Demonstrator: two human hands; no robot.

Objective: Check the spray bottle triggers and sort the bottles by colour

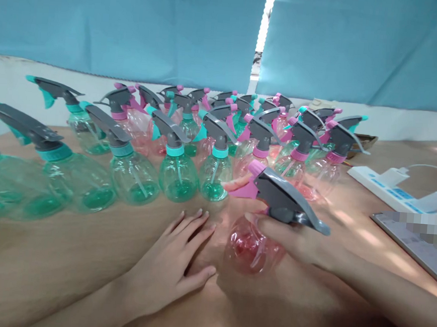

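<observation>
My right hand [286, 232] is wrapped round the neck of a pink spray bottle [249, 249] with a grey and pink trigger head. One finger stretches forward along the pink trigger. The bottle is close to the tabletop, its nozzle pointing away to the left; whether its base touches the table I cannot tell. Flat on the wooden table [92, 269] lies my left hand [175, 253], fingers spread, with nothing in it. Just beyond its fingertips stand green spray bottles, the closest being one with a turquoise collar [179, 180].
Several green and pink spray bottles [134, 172] stand in rows across the table. At the right are a white power strip [385, 189] with plugged-in chargers and a phone-like flat device [405, 238]. Blue curtains [138, 26] hang before a white wall behind.
</observation>
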